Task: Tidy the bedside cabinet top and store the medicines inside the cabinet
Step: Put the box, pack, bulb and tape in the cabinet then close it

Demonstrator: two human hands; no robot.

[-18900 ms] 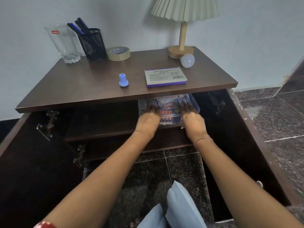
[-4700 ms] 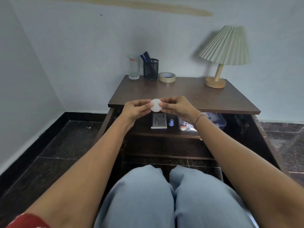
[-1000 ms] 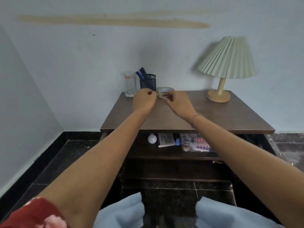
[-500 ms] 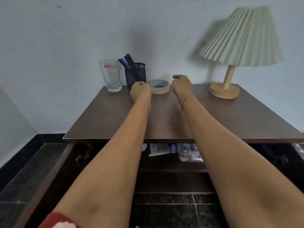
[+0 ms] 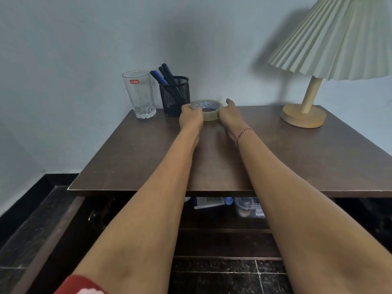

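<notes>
2 hands on the beige tape roll (image 5: 209,113) at the rear of the dark brown wooden cabinet top (image 5: 275,158): left hand (image 5: 191,119) and right hand (image 5: 230,117) each grip 1 side. The clear plastic medicine box (image 5: 248,207) sits on the inner shelf. Risk: the left knuckles knock the black mesh pen holder (image 5: 175,97) into the clear drinking glass (image 5: 140,94) beside it.

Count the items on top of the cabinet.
4: glass at back left, mesh pen holder beside it, tape roll between the left hand and right hand, lamp at right. Some may be hidden.
</notes>
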